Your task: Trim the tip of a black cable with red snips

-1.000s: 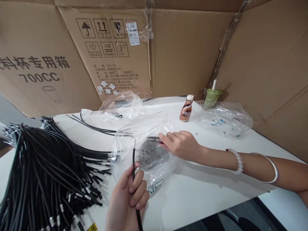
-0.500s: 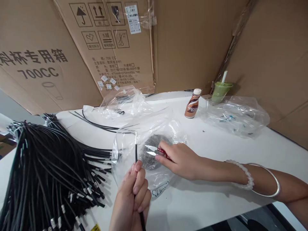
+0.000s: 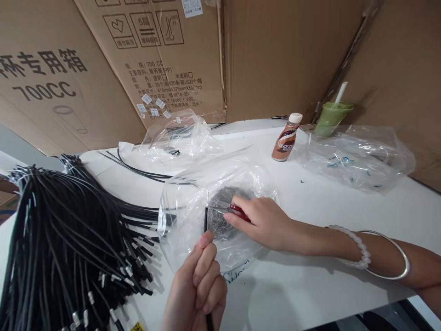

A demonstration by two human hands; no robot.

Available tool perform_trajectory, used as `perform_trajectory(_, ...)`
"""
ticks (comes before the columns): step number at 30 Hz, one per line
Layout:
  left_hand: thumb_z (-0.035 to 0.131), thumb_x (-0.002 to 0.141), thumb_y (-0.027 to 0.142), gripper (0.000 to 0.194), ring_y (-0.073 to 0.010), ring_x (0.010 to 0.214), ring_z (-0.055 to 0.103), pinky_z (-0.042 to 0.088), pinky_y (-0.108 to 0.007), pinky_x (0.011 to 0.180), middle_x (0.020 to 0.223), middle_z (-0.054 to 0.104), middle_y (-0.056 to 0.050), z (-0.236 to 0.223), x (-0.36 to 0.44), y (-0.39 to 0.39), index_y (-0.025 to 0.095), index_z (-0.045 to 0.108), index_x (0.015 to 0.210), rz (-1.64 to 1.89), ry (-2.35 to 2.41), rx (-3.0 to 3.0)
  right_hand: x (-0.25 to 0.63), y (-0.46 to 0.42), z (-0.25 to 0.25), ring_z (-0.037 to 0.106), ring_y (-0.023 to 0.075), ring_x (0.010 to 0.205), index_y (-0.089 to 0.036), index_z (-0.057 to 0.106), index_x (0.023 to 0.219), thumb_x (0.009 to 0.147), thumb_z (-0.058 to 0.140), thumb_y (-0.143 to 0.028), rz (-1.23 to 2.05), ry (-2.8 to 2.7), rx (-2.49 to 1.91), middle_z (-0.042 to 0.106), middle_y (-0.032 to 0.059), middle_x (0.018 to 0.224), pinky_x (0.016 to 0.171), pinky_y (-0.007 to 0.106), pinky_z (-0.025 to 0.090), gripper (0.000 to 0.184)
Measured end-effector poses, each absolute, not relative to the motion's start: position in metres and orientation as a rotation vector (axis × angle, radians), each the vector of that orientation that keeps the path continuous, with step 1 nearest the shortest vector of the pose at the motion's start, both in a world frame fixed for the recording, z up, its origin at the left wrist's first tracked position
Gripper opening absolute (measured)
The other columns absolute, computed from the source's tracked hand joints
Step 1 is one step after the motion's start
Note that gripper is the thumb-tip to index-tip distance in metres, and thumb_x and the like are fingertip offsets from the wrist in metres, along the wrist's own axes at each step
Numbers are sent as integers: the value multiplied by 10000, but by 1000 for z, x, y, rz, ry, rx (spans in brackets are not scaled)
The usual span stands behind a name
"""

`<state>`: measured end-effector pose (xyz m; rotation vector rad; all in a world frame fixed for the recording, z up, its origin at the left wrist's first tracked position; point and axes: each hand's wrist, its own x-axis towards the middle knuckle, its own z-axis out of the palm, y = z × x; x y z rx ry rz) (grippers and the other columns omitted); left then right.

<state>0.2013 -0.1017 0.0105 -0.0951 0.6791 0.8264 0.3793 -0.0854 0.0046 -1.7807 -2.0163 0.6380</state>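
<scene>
My left hand (image 3: 198, 280) is closed round a black cable (image 3: 206, 219), held upright with its stripped, silvery end pointing up. In my right hand (image 3: 263, 220) are small thread snips with red handles (image 3: 240, 212). Their blades (image 3: 222, 208) reach left toward the cable, slightly apart from it as far as I can tell. Behind the blades, a grey tangle of fine wire strands (image 3: 223, 225) lies on a clear plastic bag (image 3: 186, 220) spread over the white table (image 3: 292, 285).
A big bundle of black cables (image 3: 69, 239) with metal ends covers the left side. Further back stand a Nescafé bottle (image 3: 285, 140), a green cup with a straw (image 3: 332, 118) and another clear bag (image 3: 361, 161). Cardboard boxes (image 3: 292, 55) wall off the back.
The snips' blades have drawn closer together and nearer the cable. My left hand and the cable have shifted slightly right in view, and the camera has tilted a little downward.
</scene>
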Motion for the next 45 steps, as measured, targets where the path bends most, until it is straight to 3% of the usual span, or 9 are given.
perform_trajectory(13, 276, 1010, 218, 337, -47, 282, 374, 193, -139, 294, 422, 339, 86, 16, 198, -105, 167, 468, 737, 849, 574, -194, 374, -91, 2, 356, 124, 506, -213, 336, 773, 956, 300, -552, 651, -2057, -1716, 484, -45, 571, 523, 281, 238, 386)
perform_trajectory(20, 166, 1012, 170, 418, -43, 236, 321, 148, -128, 262, 387, 260, 100, 22, 205, -104, 157, 463, 718, 876, 661, -299, 375, -90, 3, 323, 113, 483, -213, 306, 747, 959, 308, -536, 645, -2038, -1701, 436, -63, 535, 514, 275, 233, 387)
perform_trajectory(28, 257, 1011, 263, 389, -21, 235, 261, 44, -127, 324, 386, 247, 100, 20, 209, -99, 143, 471, 708, 801, 766, -261, 378, -85, 8, 350, 106, 509, -199, 400, 721, 936, 378, -517, 675, -2059, -1776, 480, -49, 558, 527, 280, 253, 384)
perform_trajectory(32, 233, 1012, 269, 419, -13, 234, 239, 14, -128, 335, 385, 273, 94, 20, 211, -98, 134, 456, 683, 772, 769, -262, 383, -77, 14, 321, 101, 506, -177, 341, 616, 922, 413, -497, 780, -2097, -1849, 419, -36, 517, 517, 289, 234, 449)
perform_trajectory(45, 216, 1019, 243, 434, -24, 243, 252, 127, -134, 285, 417, 246, 101, 14, 209, -96, 152, 454, 667, 772, 670, -391, 385, -64, 10, 366, 100, 551, -168, 367, 600, 933, 394, -555, 1043, -2173, -1849, 432, -23, 568, 551, 285, 220, 511)
